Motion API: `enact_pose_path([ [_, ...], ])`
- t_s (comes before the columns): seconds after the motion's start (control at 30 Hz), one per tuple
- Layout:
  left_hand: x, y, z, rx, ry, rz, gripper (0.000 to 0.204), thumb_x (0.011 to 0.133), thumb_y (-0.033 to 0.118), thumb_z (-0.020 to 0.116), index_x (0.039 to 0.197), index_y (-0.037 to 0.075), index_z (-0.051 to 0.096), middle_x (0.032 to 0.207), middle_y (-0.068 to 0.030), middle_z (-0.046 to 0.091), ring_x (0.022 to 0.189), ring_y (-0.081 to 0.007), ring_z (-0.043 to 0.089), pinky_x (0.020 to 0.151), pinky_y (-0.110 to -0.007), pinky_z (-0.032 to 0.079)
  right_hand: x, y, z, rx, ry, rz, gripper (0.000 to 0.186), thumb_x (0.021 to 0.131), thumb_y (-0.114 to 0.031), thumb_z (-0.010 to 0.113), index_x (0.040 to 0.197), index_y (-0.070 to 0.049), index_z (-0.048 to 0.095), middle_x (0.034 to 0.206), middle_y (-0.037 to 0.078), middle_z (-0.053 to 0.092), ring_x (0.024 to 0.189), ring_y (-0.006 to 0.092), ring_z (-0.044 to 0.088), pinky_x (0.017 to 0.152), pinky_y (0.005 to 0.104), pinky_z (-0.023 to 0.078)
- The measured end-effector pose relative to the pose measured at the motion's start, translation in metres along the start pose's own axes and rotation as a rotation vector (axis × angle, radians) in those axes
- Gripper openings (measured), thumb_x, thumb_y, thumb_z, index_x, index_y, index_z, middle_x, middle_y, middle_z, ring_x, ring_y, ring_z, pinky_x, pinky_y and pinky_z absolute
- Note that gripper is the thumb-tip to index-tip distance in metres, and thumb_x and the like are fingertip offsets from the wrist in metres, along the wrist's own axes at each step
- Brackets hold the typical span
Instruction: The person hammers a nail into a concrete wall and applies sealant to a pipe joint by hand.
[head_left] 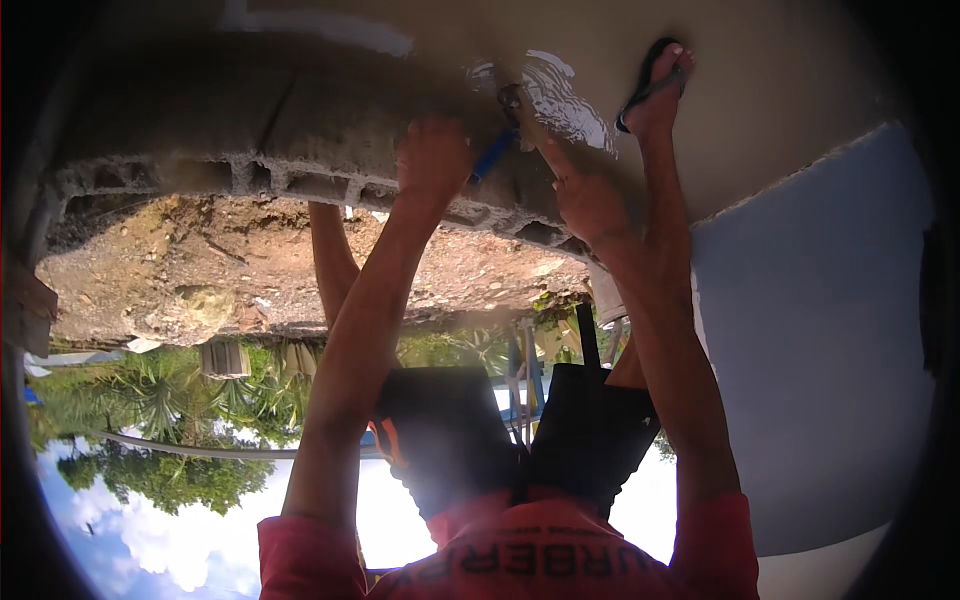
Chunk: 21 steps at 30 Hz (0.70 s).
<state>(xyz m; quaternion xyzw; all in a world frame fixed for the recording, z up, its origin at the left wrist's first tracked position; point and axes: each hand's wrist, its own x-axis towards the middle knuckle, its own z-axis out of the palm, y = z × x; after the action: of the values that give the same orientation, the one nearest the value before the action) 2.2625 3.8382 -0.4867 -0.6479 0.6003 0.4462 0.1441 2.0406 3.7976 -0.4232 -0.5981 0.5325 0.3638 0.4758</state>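
Note:
My left hand (433, 155) has curled fingers at the wet concrete, just left of a blue-handled tool (493, 153); what it holds, if anything, is hidden. My right hand (592, 205), right of that tool, has the index finger stretched toward a narrow tan strip (530, 125) and the other fingers curled, their contents unclear. A dark metal piece (510, 98) sits at the upper end of the tool and strip, beside rippled shallow water (570, 100).
My sandalled foot (660, 90) rests on the wet surface. A hollow-block edge (240, 175) borders rocky soil (190, 260), with greenery and sky farther out. A pale blue-grey wall (810, 330) stands at the right.

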Motion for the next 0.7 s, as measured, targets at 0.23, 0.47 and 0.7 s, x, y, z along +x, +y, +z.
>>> enact_pose_path([
  [0.23,-0.006,-0.009,-0.022,0.056,-0.062,-0.024,0.028,0.09,0.031,0.058,0.098,0.006,0.066,0.102,-0.0176,0.065,0.1,-0.0337,0.061,0.089,-0.046,0.049,-0.017,-0.028,-0.017,0.043,0.02,-0.009,0.058,0.098,-0.026,0.048,0.151,-0.027,0.024,0.078,0.024,0.066,0.071,0.042,0.065,0.069,0.0533,0.052],
  [0.47,-0.006,0.003,-0.026,0.104,-0.085,0.012,0.032,0.092,0.035,0.057,0.103,0.006,0.066,0.106,-0.0163,0.065,0.106,-0.0347,0.06,0.092,-0.044,0.048,-0.029,-0.015,0.004,0.127,-0.121,0.142,0.058,0.097,-0.023,0.049,0.151,-0.023,0.026,0.089,0.02,0.069,0.069,0.0352,0.066,0.067,0.0458,0.054],
  [0.7,0.001,0.021,-0.002,0.108,-0.239,0.076,0.032,0.094,0.034,0.055,0.099,0.006,0.067,0.101,-0.0164,0.067,0.096,-0.036,0.064,0.085,-0.047,0.051,-0.034,-0.031,0.071,2.023,0.227,0.551,0.051,0.104,-0.036,0.036,0.15,-0.032,0.014,0.079,0.006,0.051,0.058,0.0152,0.052,0.052,0.0335,0.048],
])
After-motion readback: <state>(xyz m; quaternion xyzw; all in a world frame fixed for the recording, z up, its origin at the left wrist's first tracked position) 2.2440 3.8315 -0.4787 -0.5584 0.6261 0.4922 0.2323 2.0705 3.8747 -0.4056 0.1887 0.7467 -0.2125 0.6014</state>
